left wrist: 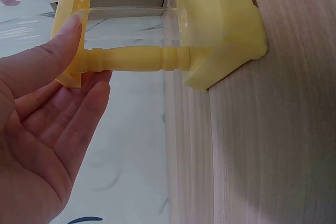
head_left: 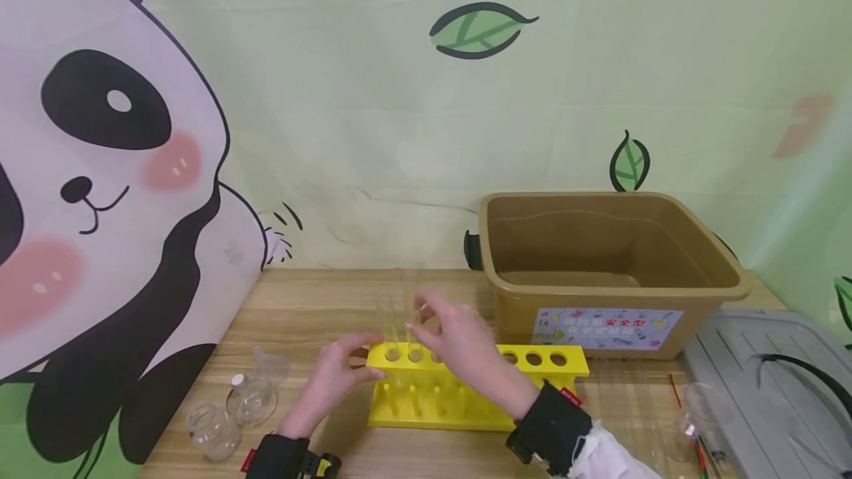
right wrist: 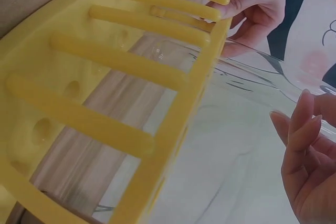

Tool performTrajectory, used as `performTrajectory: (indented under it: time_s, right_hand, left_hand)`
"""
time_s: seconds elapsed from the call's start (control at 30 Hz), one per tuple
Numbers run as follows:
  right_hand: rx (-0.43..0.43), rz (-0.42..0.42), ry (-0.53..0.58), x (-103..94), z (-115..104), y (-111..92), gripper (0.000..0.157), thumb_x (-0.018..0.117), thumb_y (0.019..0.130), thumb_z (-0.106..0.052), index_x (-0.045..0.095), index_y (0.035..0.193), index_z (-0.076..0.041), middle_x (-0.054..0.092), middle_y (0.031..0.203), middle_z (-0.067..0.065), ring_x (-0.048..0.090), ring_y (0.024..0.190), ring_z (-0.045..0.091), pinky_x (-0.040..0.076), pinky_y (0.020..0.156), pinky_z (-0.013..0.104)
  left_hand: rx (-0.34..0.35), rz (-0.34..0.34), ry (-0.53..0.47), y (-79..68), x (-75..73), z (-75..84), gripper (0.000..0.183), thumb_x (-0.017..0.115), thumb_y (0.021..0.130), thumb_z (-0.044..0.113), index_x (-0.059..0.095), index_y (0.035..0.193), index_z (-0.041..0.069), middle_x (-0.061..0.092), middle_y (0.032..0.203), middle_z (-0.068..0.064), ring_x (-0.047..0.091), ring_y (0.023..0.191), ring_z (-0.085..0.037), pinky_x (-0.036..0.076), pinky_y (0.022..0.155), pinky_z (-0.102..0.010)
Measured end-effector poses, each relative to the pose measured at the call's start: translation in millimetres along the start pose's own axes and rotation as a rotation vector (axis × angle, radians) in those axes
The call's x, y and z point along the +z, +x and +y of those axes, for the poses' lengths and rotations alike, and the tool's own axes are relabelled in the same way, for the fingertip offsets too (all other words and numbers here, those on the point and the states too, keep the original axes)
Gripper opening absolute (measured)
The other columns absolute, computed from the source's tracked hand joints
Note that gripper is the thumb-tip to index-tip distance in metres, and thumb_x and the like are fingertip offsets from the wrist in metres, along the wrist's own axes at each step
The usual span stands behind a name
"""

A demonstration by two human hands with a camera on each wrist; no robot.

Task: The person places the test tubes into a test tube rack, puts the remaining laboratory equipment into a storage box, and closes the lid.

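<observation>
A yellow test tube rack (head_left: 435,420) stands upright on the wooden table, with a row of round holes along its top bar. My left hand (head_left: 329,375) grips the top bar at its left end, thumb on the near side, as the left wrist view shows at the rack's end post (left wrist: 136,59). One clear test tube (head_left: 386,316) stands in the leftmost hole. Beside it, my right hand (head_left: 462,338) pinches the upper part of a second test tube (head_left: 409,294), whose lower part is inside the rack. In the right wrist view the fingertips (right wrist: 304,119) partly cover this tube.
Behind the rack to the right stands a brown plastic bin (head_left: 615,242). A grey lid (head_left: 739,346) lies at the right, with a clear glass vessel (head_left: 705,405) near it. Two small glass bottles (head_left: 213,431) and a clear funnel (head_left: 269,364) are at the left.
</observation>
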State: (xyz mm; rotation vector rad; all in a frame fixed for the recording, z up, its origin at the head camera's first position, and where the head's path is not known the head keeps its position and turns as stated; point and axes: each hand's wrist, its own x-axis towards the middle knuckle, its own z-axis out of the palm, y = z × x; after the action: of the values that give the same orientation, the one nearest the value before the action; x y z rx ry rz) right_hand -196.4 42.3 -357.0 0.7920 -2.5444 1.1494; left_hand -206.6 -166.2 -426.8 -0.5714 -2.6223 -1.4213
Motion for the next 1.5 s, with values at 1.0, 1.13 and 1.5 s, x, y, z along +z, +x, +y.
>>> performTrajectory:
  time_s: [1.0, 1.13, 1.5]
  right_hand:
    - [0.058, -0.079, -0.079, 21.6, 13.9, -10.8, 0.028, 0.066, 0.083, -0.017, 0.053, 0.106, -0.009, 0.064, 0.094, 0.008, 0.045, 0.043, 0.000, 0.038, 0.037, 0.019]
    - [0.075, -0.088, -0.095, 19.3, 13.5, -11.5, 0.036, 0.067, 0.082, -0.018, 0.052, 0.113, -0.007, 0.063, 0.100, 0.009, 0.043, 0.041, 0.002, 0.036, 0.035, 0.020]
    - [0.092, -0.054, -0.106, 6.6, 10.7, -19.6, 0.054, 0.069, 0.080, -0.026, 0.048, 0.124, -0.004, 0.060, 0.110, 0.012, 0.039, 0.039, 0.004, 0.034, 0.035, 0.021]
  left_hand:
    - [-0.061, 0.013, -0.035, -5.4, 0.3, -3.6, 0.044, 0.076, 0.067, 0.003, 0.061, 0.108, -0.002, 0.058, 0.109, -0.019, 0.058, 0.088, -0.028, 0.051, 0.069, -0.029]
    - [-0.055, 0.014, -0.032, -3.6, 0.7, -2.6, 0.045, 0.077, 0.066, 0.003, 0.061, 0.108, -0.002, 0.058, 0.109, -0.019, 0.058, 0.087, -0.028, 0.051, 0.069, -0.029]
    - [-0.022, 0.013, -0.020, 1.8, 1.7, -0.2, 0.045, 0.077, 0.065, 0.002, 0.061, 0.107, -0.003, 0.058, 0.108, -0.020, 0.059, 0.086, -0.030, 0.051, 0.070, -0.029]
